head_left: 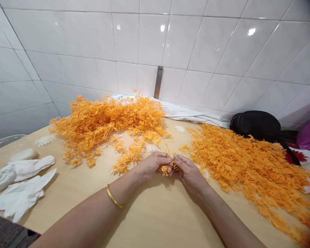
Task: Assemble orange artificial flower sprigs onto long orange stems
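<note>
Both my hands are close together at the table's near side, my left hand [154, 165] and my right hand [188, 171] pinching a small orange sprig [167, 168] between their fingers. A gold bangle [114, 196] circles my left wrist. A large tangled heap of orange sprigs [103, 124] lies ahead to the left, and a second heap [250, 168] spreads to the right of my right hand. Loose strands [126, 160] trail toward my left hand. A white daisy-shaped cutout [151, 148] rests just beyond my hands.
The light wooden table [160, 224] meets a white tiled wall [150, 38]. White crumpled gloves [20, 170] and a lump [24, 155] lie left, by a clear bowl [5, 142]. A black bag [255, 125] and white cloth [186, 113] lie along the back.
</note>
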`<state>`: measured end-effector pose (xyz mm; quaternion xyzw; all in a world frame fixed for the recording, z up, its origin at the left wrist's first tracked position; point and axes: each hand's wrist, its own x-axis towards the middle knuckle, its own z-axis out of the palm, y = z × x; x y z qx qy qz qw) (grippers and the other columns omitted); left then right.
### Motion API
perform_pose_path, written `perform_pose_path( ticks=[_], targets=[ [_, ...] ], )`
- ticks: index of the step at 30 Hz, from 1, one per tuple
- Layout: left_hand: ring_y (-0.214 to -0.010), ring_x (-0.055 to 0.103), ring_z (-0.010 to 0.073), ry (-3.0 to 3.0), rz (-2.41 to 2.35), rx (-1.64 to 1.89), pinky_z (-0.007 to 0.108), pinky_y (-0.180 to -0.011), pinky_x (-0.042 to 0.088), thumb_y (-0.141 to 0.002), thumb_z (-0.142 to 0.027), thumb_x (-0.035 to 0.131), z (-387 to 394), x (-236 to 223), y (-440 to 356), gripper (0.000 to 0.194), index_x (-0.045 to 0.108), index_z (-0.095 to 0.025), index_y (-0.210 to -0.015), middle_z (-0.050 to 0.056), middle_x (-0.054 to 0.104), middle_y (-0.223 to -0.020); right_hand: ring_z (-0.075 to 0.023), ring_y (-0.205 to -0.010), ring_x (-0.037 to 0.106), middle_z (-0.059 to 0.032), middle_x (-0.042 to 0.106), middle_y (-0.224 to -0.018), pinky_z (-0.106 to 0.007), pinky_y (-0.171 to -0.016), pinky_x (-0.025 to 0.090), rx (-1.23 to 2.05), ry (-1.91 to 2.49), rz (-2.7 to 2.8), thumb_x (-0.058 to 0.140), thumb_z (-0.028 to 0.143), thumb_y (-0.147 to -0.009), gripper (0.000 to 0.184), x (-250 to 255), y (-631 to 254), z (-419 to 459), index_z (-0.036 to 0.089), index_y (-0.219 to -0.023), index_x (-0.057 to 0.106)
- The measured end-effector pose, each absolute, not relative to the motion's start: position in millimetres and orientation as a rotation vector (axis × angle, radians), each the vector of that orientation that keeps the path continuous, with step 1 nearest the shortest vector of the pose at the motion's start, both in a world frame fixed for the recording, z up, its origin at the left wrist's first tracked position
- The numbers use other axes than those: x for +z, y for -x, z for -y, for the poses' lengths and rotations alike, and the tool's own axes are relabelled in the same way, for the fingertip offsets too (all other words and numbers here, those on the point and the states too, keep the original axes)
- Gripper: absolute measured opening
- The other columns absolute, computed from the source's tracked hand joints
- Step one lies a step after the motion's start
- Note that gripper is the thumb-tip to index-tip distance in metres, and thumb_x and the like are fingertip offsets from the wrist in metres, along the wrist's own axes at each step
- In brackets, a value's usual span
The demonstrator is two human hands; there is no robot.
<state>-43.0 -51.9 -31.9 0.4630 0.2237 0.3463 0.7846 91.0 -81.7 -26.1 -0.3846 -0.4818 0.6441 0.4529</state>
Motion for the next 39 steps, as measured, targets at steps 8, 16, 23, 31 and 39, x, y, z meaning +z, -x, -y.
perform_pose_path(
  ticks=[8, 16, 23, 31, 39],
  targets=[
    [-0.055, 0.052, 0.0089, -0.615, -0.616, 1.068, 0.020, -0.053, 0.042, -0.068, -0.014, 0.057, 36, -27, 52, 0.007, 0.054, -0.011, -0.062, 0.003, 0.055, -0.060, -0.0107, -0.056, 0.057, 0.0015, 0.056, -0.062, -0.023, -0.054, 0.046, 1.439, 1.047, 0.708, 0.066, 0.024, -0.062, 0.018, -21, -124, 67, 0.018, -0.068, 0.050],
    [-0.057, 0.051, 0.0092, -0.809, -0.701, 1.150, 0.022, -0.057, 0.041, -0.068, -0.020, 0.060, 44, -39, 38, 0.011, 0.055, -0.012, -0.062, 0.003, 0.055, -0.061, -0.0040, -0.037, 0.028, 0.0090, 0.033, -0.046, -0.018, -0.037, 0.020, 1.229, 1.257, 1.224, 0.057, 0.045, -0.068, 0.028, -27, -102, 75, 0.018, -0.073, 0.051],
    [-0.046, 0.045, 0.0057, -0.833, -0.715, 1.095, 0.019, -0.046, 0.032, -0.061, -0.024, 0.066, 51, -39, 31, 0.016, 0.056, -0.012, -0.065, 0.000, 0.052, -0.057, -0.0098, -0.052, 0.039, 0.0037, 0.048, -0.055, -0.021, -0.048, 0.028, 0.741, 1.488, 1.745, 0.053, 0.040, -0.071, 0.023, -25, -92, 79, 0.018, -0.065, 0.050],
    [-0.041, 0.045, 0.0068, -1.131, -0.831, 0.981, 0.022, -0.047, 0.034, -0.061, -0.026, 0.065, 46, -34, 38, 0.019, 0.051, -0.014, -0.060, -0.001, 0.050, -0.049, -0.0112, -0.054, 0.041, 0.0028, 0.049, -0.054, -0.023, -0.052, 0.031, 0.757, 1.445, 1.704, 0.051, 0.034, -0.071, 0.018, -28, -102, 75, 0.018, -0.063, 0.050],
    [-0.039, 0.042, 0.0066, -1.241, -0.835, 0.917, 0.022, -0.045, 0.032, -0.065, -0.025, 0.059, 46, -33, 38, 0.015, 0.053, -0.013, -0.058, 0.000, 0.049, -0.046, -0.0143, -0.065, 0.051, -0.0009, 0.060, -0.068, -0.025, -0.060, 0.035, 0.801, 1.389, 1.822, 0.046, 0.025, -0.073, 0.014, -24, -96, 82, 0.018, -0.071, 0.058]
  ],
)
